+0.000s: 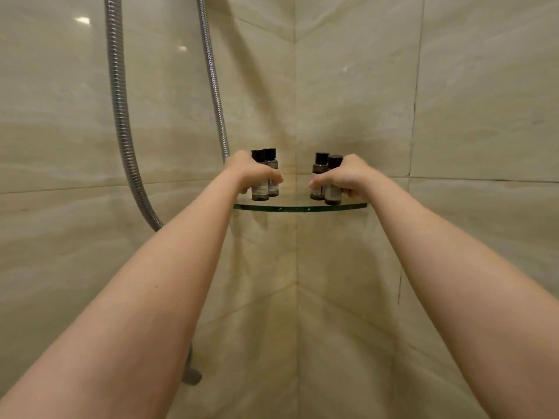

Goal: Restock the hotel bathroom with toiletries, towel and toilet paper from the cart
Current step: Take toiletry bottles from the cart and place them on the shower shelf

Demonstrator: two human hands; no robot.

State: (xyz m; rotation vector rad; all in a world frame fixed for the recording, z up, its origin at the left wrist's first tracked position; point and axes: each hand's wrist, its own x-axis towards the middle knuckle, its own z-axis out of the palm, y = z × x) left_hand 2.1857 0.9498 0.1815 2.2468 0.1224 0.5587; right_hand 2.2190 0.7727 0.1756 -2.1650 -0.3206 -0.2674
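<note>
Fingers [272, 177] of left hand [252, 172] curled round left bottles [260, 192]; right hand [348, 178] gripping right bottles [320, 169], all upright on glass shelf [299, 208].

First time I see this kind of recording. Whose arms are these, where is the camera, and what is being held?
No machine here: these are a person's two bare arms, filmed by one wide-angle camera worn on the head, looking forward and down. The left hand grips two small black-capped bottles; the right hand grips another pair. Both pairs are upright at the glass corner shelf; whether they rest on it is unclear. A metal shower hose hangs on the left.
</note>
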